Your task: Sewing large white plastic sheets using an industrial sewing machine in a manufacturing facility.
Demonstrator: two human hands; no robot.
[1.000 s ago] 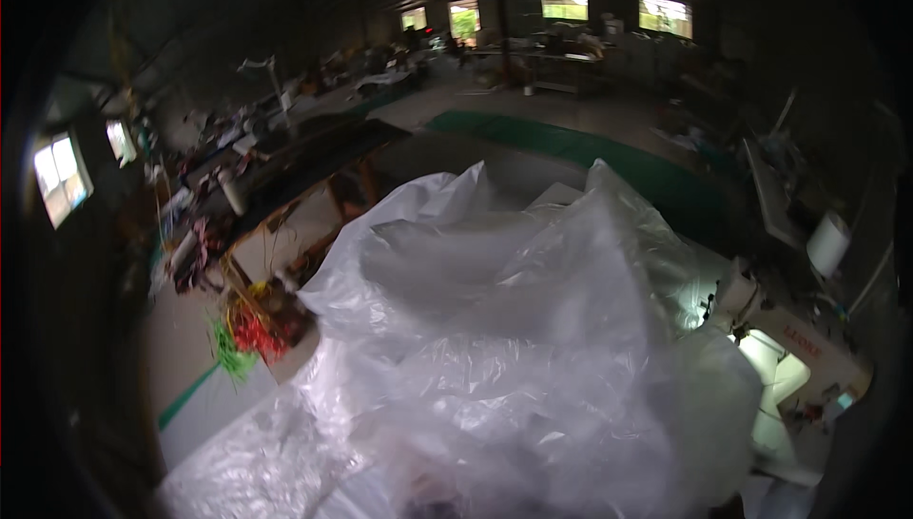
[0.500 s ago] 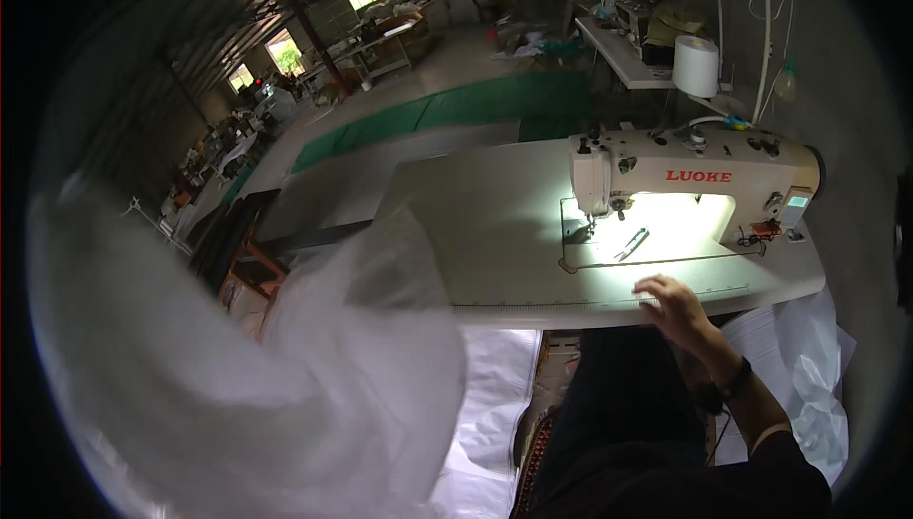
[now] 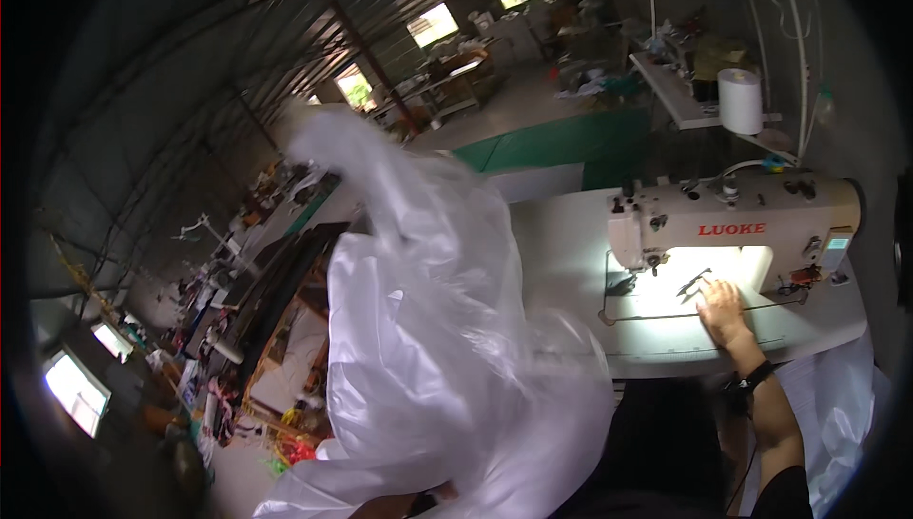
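Observation:
A large translucent white plastic sheet (image 3: 428,300) billows up in front of me on the left, its top corner raised and blurred. My left hand cannot be made out behind the sheet; only a bit of skin shows low under its folds. On the lit bed of the sewing machine (image 3: 742,220), my right hand (image 3: 723,310) lies with fingers extended toward a small pair of thread snips (image 3: 694,281). The fingertips are right at the snips' near end, and no grip on them shows. The needle area is left of the snips.
A white thread cone (image 3: 740,101) stands behind the machine. More white sheeting (image 3: 823,424) hangs at the right of the table (image 3: 656,353). Left of the sheet is a wooden frame (image 3: 285,348) with clutter. A green floor covering (image 3: 609,144) stretches beyond the table.
The white sheet has swung from the left toward the middle and now rises higher, covering the table's left part. My right hand has moved from the table's front edge forward to the snips.

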